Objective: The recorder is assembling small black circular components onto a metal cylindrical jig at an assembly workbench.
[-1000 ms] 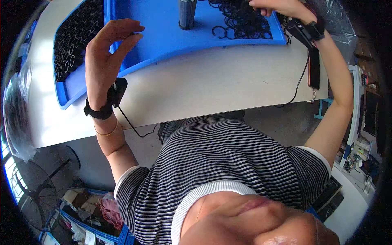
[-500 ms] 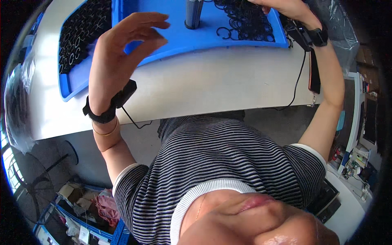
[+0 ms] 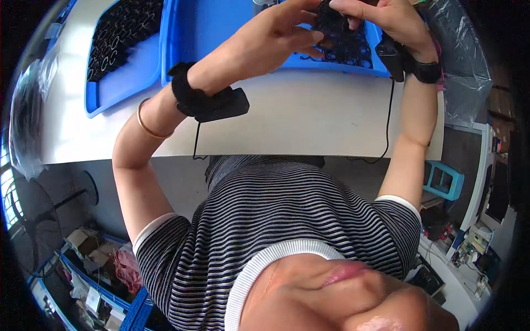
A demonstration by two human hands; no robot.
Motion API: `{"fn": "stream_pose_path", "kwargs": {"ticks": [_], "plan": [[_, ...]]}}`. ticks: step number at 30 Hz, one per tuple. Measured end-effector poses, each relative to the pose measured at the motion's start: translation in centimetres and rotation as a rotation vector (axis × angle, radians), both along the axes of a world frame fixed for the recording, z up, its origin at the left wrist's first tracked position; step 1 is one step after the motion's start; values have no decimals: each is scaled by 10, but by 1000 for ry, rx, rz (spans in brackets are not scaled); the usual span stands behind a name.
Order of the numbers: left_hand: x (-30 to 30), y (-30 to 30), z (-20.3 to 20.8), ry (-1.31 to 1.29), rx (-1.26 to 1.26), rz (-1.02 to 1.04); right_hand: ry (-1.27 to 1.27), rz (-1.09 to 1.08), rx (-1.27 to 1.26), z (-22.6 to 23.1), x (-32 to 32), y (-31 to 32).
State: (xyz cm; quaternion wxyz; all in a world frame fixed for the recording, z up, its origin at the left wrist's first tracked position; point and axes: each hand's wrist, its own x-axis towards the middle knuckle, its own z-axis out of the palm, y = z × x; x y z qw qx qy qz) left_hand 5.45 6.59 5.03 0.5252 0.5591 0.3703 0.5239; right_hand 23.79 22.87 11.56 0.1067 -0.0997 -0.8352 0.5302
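Note:
My left hand (image 3: 265, 44) reaches over the large blue tray (image 3: 221, 27), its fingers spread and bent beside a pile of thin black rings (image 3: 348, 49). Opposite it, my right hand (image 3: 386, 22) is bent inward, with its thumb and fingers closed at a black ring (image 3: 326, 16) between the two hands. The upper edge of the view cuts off part of both hands, so the far fingertips are hidden. Behind my left hand, only the lower end of a grey cylinder (image 3: 265, 3) shows.
A second blue tray (image 3: 99, 107), partly filled with black rings (image 3: 118, 38), stands at the left. Cables hang from the black wrist devices across the white table (image 3: 309, 121). Clear plastic sheeting (image 3: 461, 60) lies at the right; a turquoise stool (image 3: 450, 182) stands below.
My left hand has swung right, from near the left tray to the ring pile beside my right hand. My right hand has moved slightly, and a black ring now shows between the hands.

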Motion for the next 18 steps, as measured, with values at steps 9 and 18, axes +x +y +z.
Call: {"fn": "stream_pose_path", "kwargs": {"ticks": [9,18], "plan": [[-5,18,-19,-296,-274,-181,44,28,157,-6,9,13],[-1,15,-9,-357,-383,-81,25,83,74,-8,15,20]]}}
